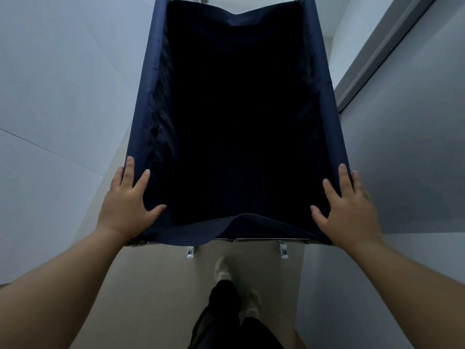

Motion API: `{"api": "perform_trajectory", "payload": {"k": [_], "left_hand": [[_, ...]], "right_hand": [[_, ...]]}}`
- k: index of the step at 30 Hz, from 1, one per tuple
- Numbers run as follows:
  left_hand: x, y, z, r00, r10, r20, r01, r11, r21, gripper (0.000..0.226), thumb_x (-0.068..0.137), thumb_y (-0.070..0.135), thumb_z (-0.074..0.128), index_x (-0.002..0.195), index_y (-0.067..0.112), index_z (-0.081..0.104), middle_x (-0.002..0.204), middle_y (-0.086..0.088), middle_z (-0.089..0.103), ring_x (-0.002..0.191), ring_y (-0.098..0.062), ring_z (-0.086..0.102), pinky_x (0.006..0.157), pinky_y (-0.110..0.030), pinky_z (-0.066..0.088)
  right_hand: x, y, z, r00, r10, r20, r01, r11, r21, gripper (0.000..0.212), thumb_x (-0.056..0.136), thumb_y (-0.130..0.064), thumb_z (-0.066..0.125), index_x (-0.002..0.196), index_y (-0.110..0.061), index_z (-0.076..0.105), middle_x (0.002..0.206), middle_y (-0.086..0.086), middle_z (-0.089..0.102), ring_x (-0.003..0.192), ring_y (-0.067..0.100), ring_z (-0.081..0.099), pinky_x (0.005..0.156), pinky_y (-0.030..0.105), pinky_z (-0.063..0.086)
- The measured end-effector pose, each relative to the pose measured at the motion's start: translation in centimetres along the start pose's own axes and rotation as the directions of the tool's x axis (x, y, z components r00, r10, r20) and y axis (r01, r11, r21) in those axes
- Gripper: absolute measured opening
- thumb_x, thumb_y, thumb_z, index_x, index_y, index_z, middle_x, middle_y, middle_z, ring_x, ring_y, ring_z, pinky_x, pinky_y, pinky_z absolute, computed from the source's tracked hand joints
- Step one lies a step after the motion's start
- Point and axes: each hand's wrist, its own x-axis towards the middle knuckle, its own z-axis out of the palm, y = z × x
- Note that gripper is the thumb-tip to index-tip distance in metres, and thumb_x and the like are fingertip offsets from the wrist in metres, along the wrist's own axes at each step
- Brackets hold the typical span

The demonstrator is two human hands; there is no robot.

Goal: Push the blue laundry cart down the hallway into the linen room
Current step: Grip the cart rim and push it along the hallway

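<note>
Pressing both palms on the near corners of the blue laundry cart [148,102], left hand [128,205] and right hand [348,210] lie flat, fingers spread, gripping nothing, probably to steer it evenly between the close hallway walls [50,84].

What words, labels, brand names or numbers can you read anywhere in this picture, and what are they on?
None can be read.
Blue laundry cart: plain navy fabric, no tag or print visible; its inside is too dark to check.
Left hand and right hand on the near corners: nothing written.
Walls, grey door frame, floor and shoes: no signs or logos show.
</note>
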Motion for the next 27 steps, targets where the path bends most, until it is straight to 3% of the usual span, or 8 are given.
{"api": "perform_trajectory", "payload": {"k": [16, 27], "left_hand": [[14.5, -0.8, -1.3, 0.998, 0.068, 0.006, -0.068, 0.998, 0.012, 0.095, 0.069, 0.058, 0.079, 0.147, 0.019, 0.040, 0.167, -0.010, 0.007, 0.146, -0.044, 0.022, 0.102, -0.061, 0.043], [23.8, -0.7, -2.3, 0.995, 0.091, 0.029, -0.092, 0.996, 0.013, 0.100, 0.071, 0.069, 0.070, 0.150, 0.021, 0.033, 0.167, -0.009, 0.004, 0.149, -0.042, 0.018, 0.102, -0.060, 0.044]], "right_hand": [[11.6, -0.9, -1.5, 0.998, 0.068, 0.010, -0.068, 0.998, 0.005, 0.070, 0.085, -0.047, 0.068, 0.143, -0.010, 0.053, 0.165, 0.020, 0.020, 0.148, 0.049, 0.025, 0.106, 0.059, 0.042], [19.1, -0.5, -1.4, 0.995, 0.100, -0.006, -0.099, 0.995, 0.009, 0.074, 0.082, -0.053, 0.068, 0.141, -0.012, 0.052, 0.165, 0.017, 0.019, 0.149, 0.046, 0.022, 0.090, 0.060, 0.054]]}}
